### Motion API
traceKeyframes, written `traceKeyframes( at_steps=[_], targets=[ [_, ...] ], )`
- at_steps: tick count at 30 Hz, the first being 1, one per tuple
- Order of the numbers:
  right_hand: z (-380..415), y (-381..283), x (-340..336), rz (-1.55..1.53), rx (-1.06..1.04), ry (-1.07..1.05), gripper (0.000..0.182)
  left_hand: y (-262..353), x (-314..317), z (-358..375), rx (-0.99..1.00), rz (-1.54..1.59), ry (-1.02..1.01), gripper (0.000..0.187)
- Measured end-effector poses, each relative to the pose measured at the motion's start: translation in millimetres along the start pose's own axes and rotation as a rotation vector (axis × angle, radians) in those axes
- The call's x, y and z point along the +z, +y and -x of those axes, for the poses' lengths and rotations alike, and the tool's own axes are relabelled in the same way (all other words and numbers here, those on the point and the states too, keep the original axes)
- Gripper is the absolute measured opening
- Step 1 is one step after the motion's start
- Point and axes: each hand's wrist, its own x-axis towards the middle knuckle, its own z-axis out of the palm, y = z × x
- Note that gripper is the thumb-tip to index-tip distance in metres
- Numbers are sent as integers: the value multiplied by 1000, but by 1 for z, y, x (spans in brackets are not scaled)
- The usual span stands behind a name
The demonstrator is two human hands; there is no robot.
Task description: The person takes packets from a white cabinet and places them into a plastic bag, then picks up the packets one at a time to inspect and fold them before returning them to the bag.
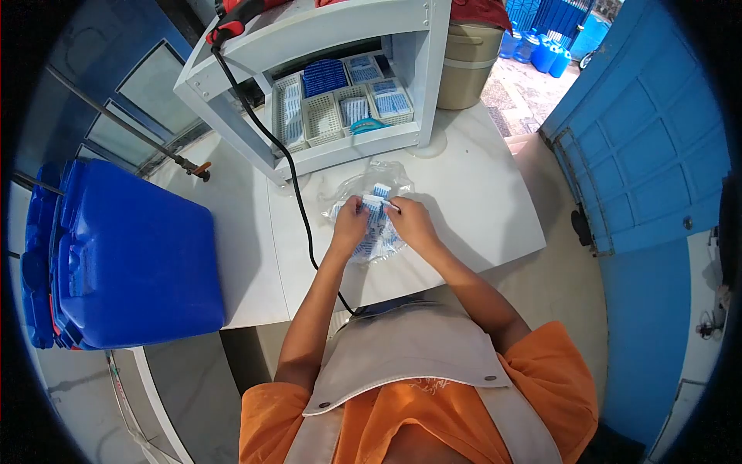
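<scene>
my left hand (349, 220) and right hand (412, 222) each pinch an end of a small white and blue strip (379, 201), held just above the clear plastic bag (376, 179) of more strips on the white table (471, 201). it looks light, thin and floppy, so i judge fingertip grips at the edges suit it best.

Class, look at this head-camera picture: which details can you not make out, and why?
- Print on the blue-and-white strip held between left hand and right hand: too small.
- Contents of the clear bag: partly hidden by the hands.
- Trays in the white shelf: labels too small.
</scene>
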Motion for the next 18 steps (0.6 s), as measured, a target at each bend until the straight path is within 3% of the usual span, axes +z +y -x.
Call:
traceKeyframes(
  at_steps=[3,5,6,8,15,17,18],
  targets=[
    [-11,11,-6,-102,81,-144,14,-4,9,-3,51,101,-77,17],
    [-19,39,5,-357,178,-247,9,5,9,-2,-73,333,-113,17],
    [-20,37,-3,-356,180,-242,9,14,6,0,-71,334,-118,17],
    [-20,22,-24,-587,342,-471,10,29,-1,4,-3,107,-118,16],
    [-21,15,-27,-787,268,-708,10,23,-3,7,133,103,-175,16],
    [-20,19,-22,-907,270,-730,13,33,-6,12,-75,269,-240,17],
    [-18,14,-24,-906,270,-734,13,33,-8,12,-77,270,-237,17]
  ],
)
